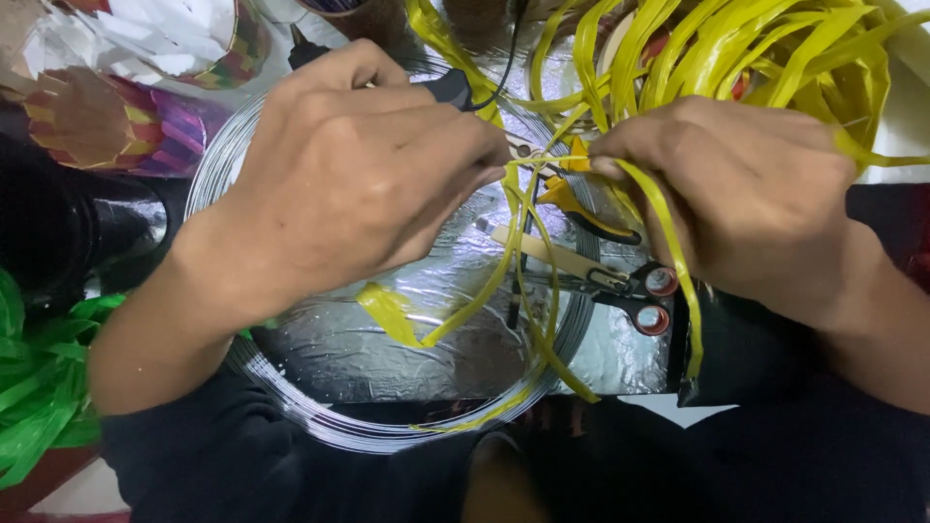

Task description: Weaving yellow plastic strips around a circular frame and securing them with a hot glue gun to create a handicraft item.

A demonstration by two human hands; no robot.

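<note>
Foil sheet (387,349) covers the work surface, crinkled and silver, with a big coil of wire (320,421) lying flat on it and ringing most of the middle. Pile of yellow strips (765,48) fills the top right, green strips (29,387) bunch at the left edge, woven striped baskets (116,121) sit top left. Left hand (358,184) is curled over the centre, fingertips pressed together on a yellow strip (513,261) near its top; exact finger contact is hidden by the knuckles. Right hand (746,194) pinches the same strip just beside it, thumb and forefinger closed on the fold, a loose tail hanging past the wrist. Strip loops down inside the coil, above the foil. Pliers with yellow handles (591,218) and scissors with red rivets (644,295) lie under the hands, between them
</note>
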